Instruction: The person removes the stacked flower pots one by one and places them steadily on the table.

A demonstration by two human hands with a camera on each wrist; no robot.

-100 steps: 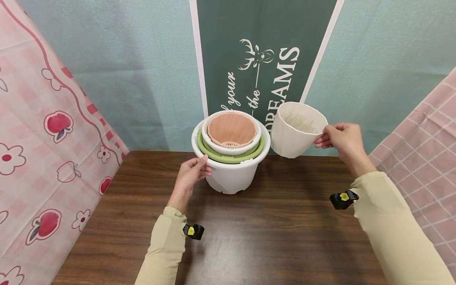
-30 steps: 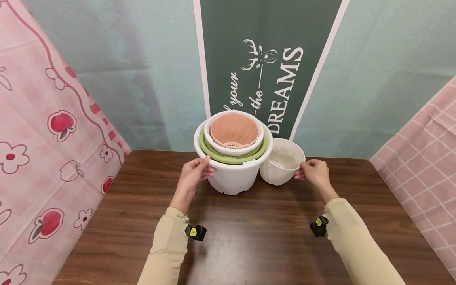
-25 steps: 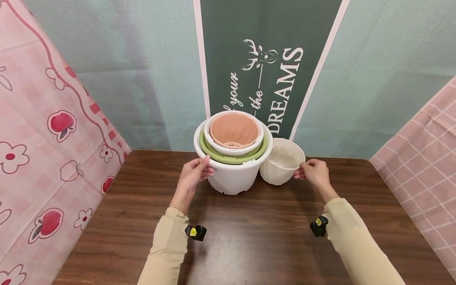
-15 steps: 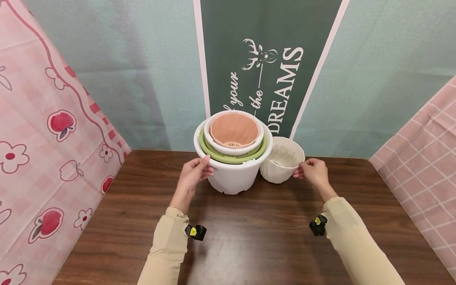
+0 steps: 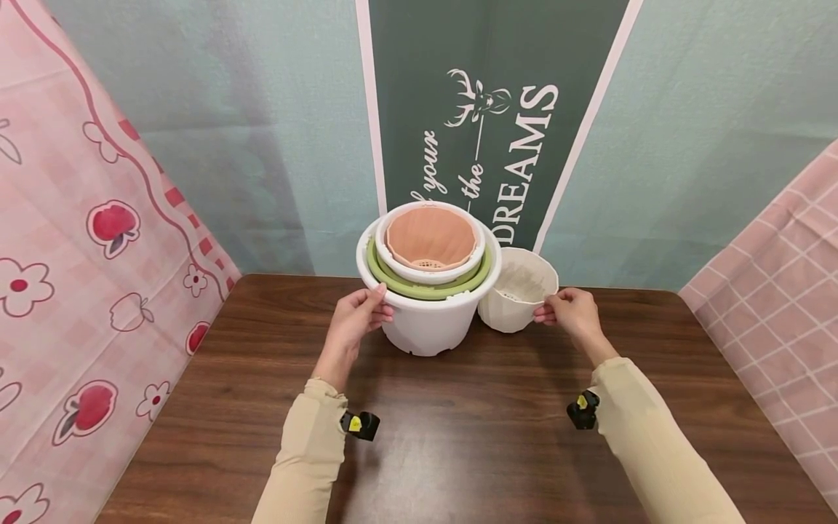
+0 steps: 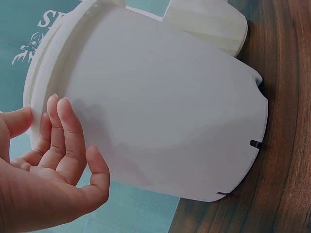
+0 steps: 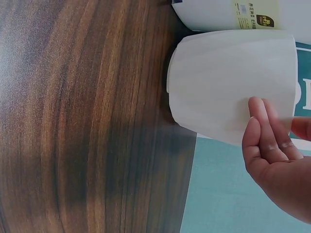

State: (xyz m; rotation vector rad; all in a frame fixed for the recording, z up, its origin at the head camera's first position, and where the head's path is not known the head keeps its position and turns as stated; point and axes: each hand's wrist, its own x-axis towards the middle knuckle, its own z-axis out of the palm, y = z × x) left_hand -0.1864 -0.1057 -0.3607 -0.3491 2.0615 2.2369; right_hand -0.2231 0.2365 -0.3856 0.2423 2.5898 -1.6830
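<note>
A large white flowerpot (image 5: pixel 428 331) stands upright on the table, with a green pot (image 5: pixel 428 292), a smaller white pot (image 5: pixel 427 277) and a terracotta-coloured pot (image 5: pixel 432 236) nested inside it. My left hand (image 5: pixel 351 320) pinches the large pot's rim at its near left, thumb on top and fingers beneath. Close against its right side is a cream fluted flowerpot (image 5: pixel 507 311), upright. The right hand (image 5: pixel 572 316) pinches this pot's right rim between thumb and fingers. In the right wrist view, the cream pot (image 7: pixel 233 82) has its base at the tabletop; whether it fully rests there I cannot tell.
The brown wooden table (image 5: pixel 458 437) ends at a teal and dark green cloth backdrop (image 5: pixel 497 44) just behind the pots. Patterned pink cloths hang on the left (image 5: pixel 98 291) and right. A yellow label (image 7: pixel 255 14) shows on the large pot.
The right hand has brought the cream pot down and left from the air to beside the nested pots. Lately it shifts slightly backward. The left hand keeps its hold on the large white pot's rim.
</note>
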